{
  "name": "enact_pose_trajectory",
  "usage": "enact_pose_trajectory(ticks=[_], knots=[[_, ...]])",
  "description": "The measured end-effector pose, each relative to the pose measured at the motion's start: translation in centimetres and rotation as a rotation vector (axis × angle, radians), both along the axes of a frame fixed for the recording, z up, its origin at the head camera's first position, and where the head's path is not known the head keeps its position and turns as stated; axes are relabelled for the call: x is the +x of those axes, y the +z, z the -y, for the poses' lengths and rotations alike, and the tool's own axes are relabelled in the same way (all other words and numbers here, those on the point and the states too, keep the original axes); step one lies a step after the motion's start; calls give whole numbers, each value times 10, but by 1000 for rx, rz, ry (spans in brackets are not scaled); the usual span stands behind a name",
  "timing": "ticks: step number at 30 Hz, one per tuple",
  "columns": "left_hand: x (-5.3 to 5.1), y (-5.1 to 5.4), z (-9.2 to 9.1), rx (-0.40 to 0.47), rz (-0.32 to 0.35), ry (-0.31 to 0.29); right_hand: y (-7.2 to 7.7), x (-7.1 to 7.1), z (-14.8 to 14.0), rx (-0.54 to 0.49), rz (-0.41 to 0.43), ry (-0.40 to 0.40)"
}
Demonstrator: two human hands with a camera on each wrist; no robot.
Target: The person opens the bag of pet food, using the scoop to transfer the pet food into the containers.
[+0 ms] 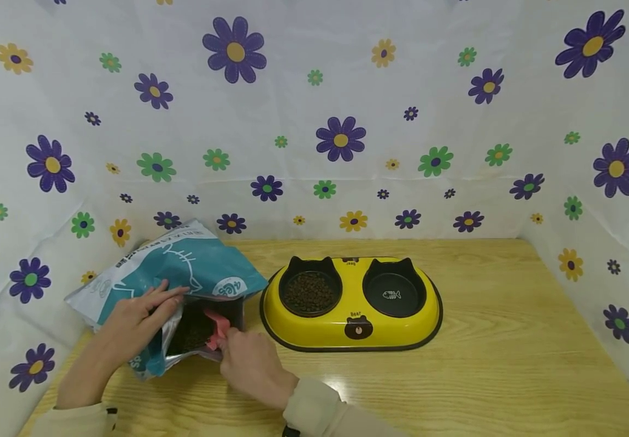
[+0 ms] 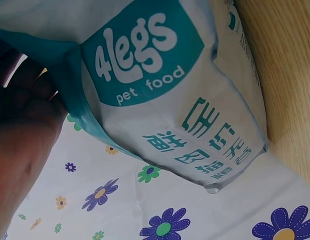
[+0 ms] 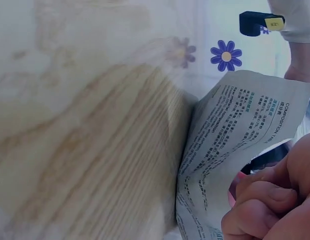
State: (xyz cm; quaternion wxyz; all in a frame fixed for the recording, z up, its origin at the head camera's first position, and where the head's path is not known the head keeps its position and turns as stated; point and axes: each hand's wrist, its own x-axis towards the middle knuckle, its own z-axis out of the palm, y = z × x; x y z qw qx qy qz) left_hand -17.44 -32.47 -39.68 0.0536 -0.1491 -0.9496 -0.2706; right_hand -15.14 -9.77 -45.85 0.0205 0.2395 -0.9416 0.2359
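Note:
A teal and white pet food bag (image 1: pixel 178 267) lies on its side at the left of the table, its mouth toward me, with dark kibble inside. My left hand (image 1: pixel 136 318) grips the bag's upper rim; in the left wrist view its fingers (image 2: pixel 37 82) are in shadow at the teal edge. My right hand (image 1: pixel 254 364) holds a pink scoop (image 1: pixel 218 328) at the bag's mouth. In the right wrist view, curled fingers (image 3: pixel 265 200) hide most of the scoop.
To the right of the bag stands a yellow double pet bowl (image 1: pixel 353 334). Its left black bowl (image 1: pixel 309 262) holds brown kibble; the right black bowl (image 1: pixel 393 297) shows a fish-bone print. A flowered cloth (image 1: pixel 292 109) surrounds the wooden table (image 1: pixel 511 364).

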Motion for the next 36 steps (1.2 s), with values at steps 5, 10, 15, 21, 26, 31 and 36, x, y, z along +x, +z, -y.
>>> enact_pose_trajectory(ticks=[5,10,15,21,26,31,36], knots=[[0,0,-1,6,-13,-5,-1,-1,-4,-214,177,-16],[-1,2,-2,2,-27,-9,-2,-3,-9,-467,331,-13],[-2,3,-2,-4,-38,-9,1,-4,-14,-644,412,-52],[-1,3,-2,-6,-28,-6,6,-2,-19,-790,636,-94],[-1,2,-1,-1,-10,-7,6,2,-25,-903,852,-59],[-1,2,-1,-5,8,0,4,5,-32,-963,959,-7],[-1,1,0,-13,16,4,-1,6,-37,-979,979,-2]])
